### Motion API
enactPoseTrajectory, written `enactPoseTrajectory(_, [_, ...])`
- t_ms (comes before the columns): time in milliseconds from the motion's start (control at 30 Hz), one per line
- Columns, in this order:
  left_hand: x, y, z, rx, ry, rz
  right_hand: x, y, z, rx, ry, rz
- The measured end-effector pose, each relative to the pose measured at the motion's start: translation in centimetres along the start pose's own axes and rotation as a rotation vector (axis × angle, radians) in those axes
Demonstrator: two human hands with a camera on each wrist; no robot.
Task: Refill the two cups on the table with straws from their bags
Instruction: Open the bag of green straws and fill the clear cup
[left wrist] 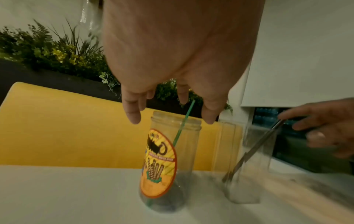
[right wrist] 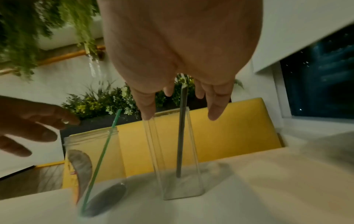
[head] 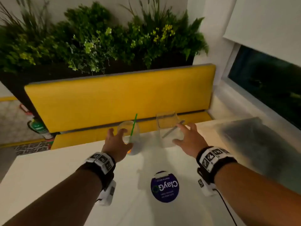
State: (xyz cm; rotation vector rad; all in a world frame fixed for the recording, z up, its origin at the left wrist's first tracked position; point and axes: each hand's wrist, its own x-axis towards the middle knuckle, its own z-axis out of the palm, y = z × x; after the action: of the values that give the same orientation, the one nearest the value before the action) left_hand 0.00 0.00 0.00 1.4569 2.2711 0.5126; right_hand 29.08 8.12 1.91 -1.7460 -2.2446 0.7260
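Two clear cups stand near the far edge of the white table [head: 65, 168]. The round cup [head: 136, 132] [left wrist: 168, 159] [right wrist: 91, 159] has an orange label and holds one green straw [head: 133, 126] [left wrist: 184, 121] [right wrist: 107, 144]. The square cup [head: 166, 126] [left wrist: 247, 166] [right wrist: 176, 166] holds one grey straw [head: 171, 132] [left wrist: 256, 147] [right wrist: 181, 136]. My left hand [head: 121, 137] [left wrist: 172, 118] hovers with spread fingers at the round cup's rim. My right hand [head: 180, 134] [right wrist: 180, 116] is spread the same way around the top of the square cup. Neither hand grips anything.
A yellow bench [head: 114, 98] runs behind the table, with a dark planter of greenery [head: 97, 38] above it. A round purple sticker [head: 164, 187] lies on the table near me. A blurred grey patch [head: 260, 144] covers the table's right part, below a dark window [head: 268, 79].
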Motion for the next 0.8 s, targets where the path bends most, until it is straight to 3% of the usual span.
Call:
enactPoseTrajectory(100, [1.5,-0.6,1.4,0.004,-0.051,-0.079,2.7,-0.2,1.5,0.017,-0.036,0.041])
enactPoseTrajectory(333, [1.7,-1.0,3.2,-0.127,0.070,0.081,4.3,1.0,2.8,0.134,0.122,-0.053])
enactPoseTrajectory(500, [-2.3,-1.2,4.0,-0.148,0.039,0.241,-1.9,3.4,2.2,0.234,0.189,-0.067])
enactPoseTrajectory(667, [-8.1,-1.6,5.2,-0.138,-0.039,0.258,-9.5,6.0,2.4,0.337,0.210,0.063])
enactPoseTrajectory(800, [-10.5,-1.9,6.0,-0.158,-0.058,0.239,-11.9,6.8,2.9,0.362,0.216,0.065])
